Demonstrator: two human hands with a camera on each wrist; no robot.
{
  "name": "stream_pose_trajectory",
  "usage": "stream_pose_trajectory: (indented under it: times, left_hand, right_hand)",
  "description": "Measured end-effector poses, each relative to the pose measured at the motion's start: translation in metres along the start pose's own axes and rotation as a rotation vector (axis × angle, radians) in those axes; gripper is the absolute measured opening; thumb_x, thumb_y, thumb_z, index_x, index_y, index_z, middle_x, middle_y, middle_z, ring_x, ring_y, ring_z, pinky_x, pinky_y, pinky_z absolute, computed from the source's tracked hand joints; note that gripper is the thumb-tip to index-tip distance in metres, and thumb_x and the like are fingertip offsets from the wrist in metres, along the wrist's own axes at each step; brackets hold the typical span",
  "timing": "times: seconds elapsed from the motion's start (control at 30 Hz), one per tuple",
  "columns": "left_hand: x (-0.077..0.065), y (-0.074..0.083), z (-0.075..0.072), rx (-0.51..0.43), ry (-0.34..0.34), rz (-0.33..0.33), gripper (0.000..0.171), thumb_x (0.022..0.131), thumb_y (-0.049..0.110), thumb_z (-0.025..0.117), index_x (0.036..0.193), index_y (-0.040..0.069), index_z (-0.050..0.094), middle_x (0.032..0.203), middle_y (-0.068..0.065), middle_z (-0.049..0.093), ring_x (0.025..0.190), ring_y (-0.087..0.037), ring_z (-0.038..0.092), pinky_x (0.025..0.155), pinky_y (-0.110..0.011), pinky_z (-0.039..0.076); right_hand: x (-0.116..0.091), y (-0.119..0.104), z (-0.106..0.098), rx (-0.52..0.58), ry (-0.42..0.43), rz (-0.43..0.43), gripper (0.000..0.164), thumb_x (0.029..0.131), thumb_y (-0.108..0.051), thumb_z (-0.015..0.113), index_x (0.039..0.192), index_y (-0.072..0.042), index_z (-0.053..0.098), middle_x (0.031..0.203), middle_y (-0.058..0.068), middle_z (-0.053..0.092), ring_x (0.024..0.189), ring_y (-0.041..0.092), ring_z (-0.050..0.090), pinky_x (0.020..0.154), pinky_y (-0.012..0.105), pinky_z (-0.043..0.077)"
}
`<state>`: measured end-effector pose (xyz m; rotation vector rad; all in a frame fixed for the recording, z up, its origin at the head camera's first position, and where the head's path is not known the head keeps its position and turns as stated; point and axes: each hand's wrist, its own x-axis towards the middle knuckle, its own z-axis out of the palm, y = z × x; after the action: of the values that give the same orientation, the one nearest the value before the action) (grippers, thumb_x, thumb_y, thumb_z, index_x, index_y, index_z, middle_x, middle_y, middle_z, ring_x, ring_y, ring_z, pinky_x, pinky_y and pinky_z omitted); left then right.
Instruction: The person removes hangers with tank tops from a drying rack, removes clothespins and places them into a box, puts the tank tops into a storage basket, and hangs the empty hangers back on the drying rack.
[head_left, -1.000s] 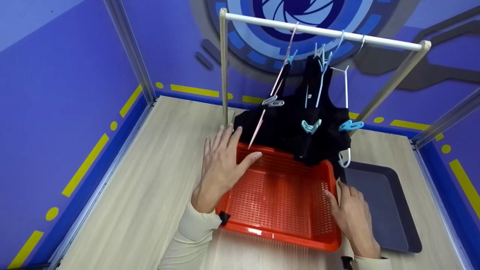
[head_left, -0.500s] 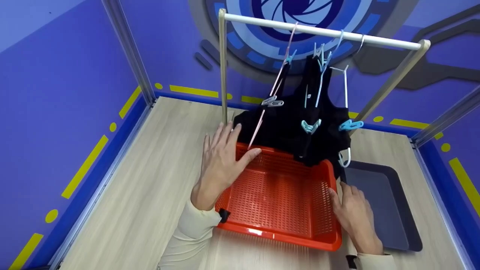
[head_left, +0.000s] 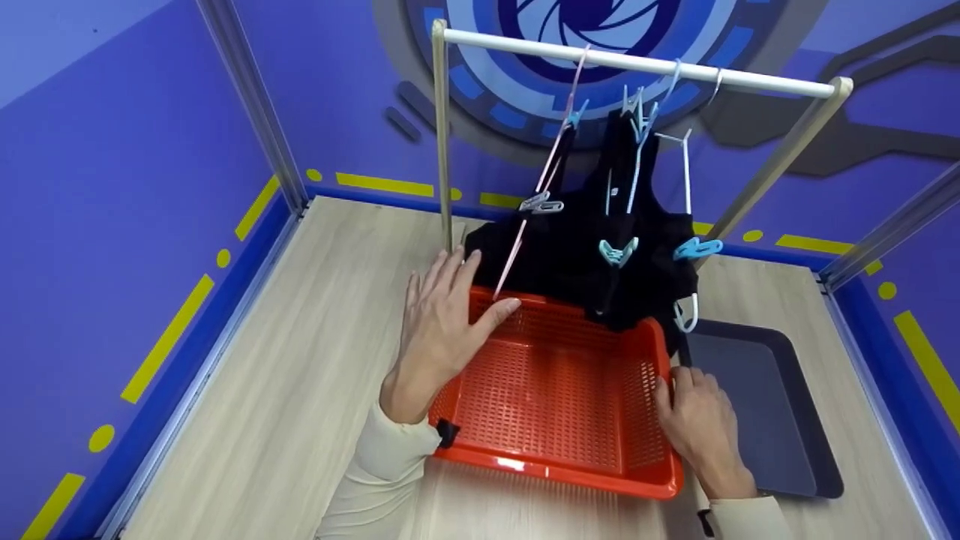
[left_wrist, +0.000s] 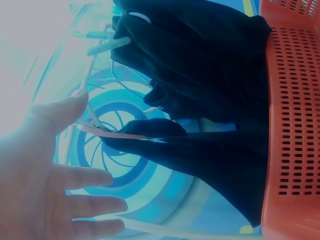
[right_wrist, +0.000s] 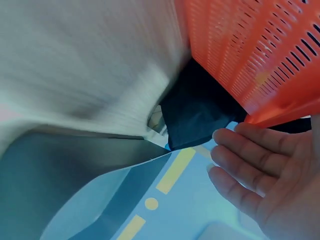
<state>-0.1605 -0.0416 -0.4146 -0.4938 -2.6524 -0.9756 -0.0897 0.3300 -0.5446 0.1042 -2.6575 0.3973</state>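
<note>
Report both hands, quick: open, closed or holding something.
Left hand: open, holding nothing, by the basket's far left corner.
Right hand: open, at its right edge; I can't tell if it touches.

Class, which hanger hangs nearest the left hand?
The pink hanger, leftmost on the rail: its lower end hangs by the left hand; the blue hanger and white hanger are farther right.
</note>
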Motion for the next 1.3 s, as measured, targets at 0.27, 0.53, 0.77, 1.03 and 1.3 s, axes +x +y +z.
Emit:
stream_pose_trajectory:
  times: [0.27, 0.53, 0.77, 1.03, 1.3]
  left_hand:
    - [0.003, 0.000, 0.005, -0.021, 0.040, 0.007, 0.096, 0.098, 0.065, 0.064, 0.167, 0.006, 0.032, 0.164, -0.017, 0.042, 0.151, -0.040, 0.038, 0.120, -0.071, 0.021]
    - [0.011, 0.003, 0.012, -0.091, 0.115, -0.005, 0.086, 0.101, 0.055, 0.067, 0.159, -0.002, 0.042, 0.158, -0.024, 0.048, 0.146, -0.042, 0.045, 0.121, -0.057, 0.032]
    - [0.019, 0.010, 0.016, -0.186, 0.188, -0.038, 0.069, 0.103, 0.042, 0.069, 0.152, -0.003, 0.053, 0.151, -0.022, 0.056, 0.137, -0.040, 0.055, 0.113, -0.053, 0.044]
    - [0.026, 0.017, 0.016, -0.175, 0.342, 0.004, 0.036, 0.100, 0.024, 0.077, 0.126, -0.002, 0.074, 0.123, -0.018, 0.074, 0.111, -0.037, 0.072, 0.095, -0.050, 0.057]
    - [0.034, 0.023, 0.013, -0.151, 0.387, 0.009, 0.030, 0.098, 0.019, 0.080, 0.118, -0.003, 0.078, 0.114, -0.017, 0.077, 0.103, -0.036, 0.075, 0.090, -0.048, 0.059]
  right_hand:
    - [-0.001, 0.000, 0.002, -0.060, 0.027, -0.035, 0.024, 0.100, -0.017, 0.060, 0.097, 0.007, 0.061, 0.087, 0.023, 0.057, 0.079, 0.044, 0.049, 0.067, 0.055, 0.042]
    - [0.000, -0.002, 0.002, -0.072, 0.026, -0.026, 0.024, 0.101, -0.017, 0.059, 0.094, 0.006, 0.059, 0.085, 0.021, 0.055, 0.075, 0.042, 0.047, 0.066, 0.054, 0.041]
    - [-0.003, -0.002, 0.003, -0.054, 0.050, -0.017, 0.023, 0.101, -0.017, 0.058, 0.091, 0.004, 0.058, 0.082, 0.019, 0.054, 0.073, 0.041, 0.046, 0.064, 0.053, 0.041]
    - [-0.005, -0.001, 0.004, -0.042, 0.050, -0.003, 0.023, 0.101, -0.017, 0.059, 0.092, 0.004, 0.060, 0.081, 0.018, 0.054, 0.070, 0.038, 0.046, 0.062, 0.051, 0.041]
    - [-0.004, -0.002, 0.005, -0.032, 0.095, -0.028, 0.021, 0.098, -0.015, 0.061, 0.091, 0.004, 0.060, 0.080, 0.019, 0.055, 0.069, 0.042, 0.048, 0.060, 0.056, 0.042]
